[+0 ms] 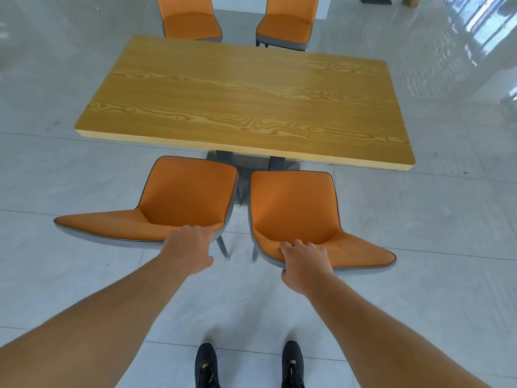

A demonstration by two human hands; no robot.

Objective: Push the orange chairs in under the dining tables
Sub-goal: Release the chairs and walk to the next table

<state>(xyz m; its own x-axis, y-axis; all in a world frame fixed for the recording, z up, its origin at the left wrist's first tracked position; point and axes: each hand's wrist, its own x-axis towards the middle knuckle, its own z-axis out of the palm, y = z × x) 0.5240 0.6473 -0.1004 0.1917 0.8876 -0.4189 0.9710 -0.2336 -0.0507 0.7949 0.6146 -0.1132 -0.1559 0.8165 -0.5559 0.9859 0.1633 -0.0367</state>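
Observation:
Two orange chairs with grey shells stand side by side at the near edge of a wooden dining table (pixel 246 102). My left hand (pixel 190 247) grips the top of the backrest of the left chair (pixel 184 197). My right hand (pixel 305 261) grips the backrest top of the right chair (pixel 293 205). Both seats lie in front of the table's near edge, not under the tabletop. Two more orange chairs stand at the far side, one at the left (pixel 190 21) and one at the right (pixel 288 23), their seat fronts at the table's far edge.
Pale glossy floor tiles (pixel 419 219) surround the table on all sides. The table's dark pedestal base (pixel 243 161) shows between the two near chairs. My black shoes (pixel 207 365) stand behind the chairs. Dark objects sit at the far top right.

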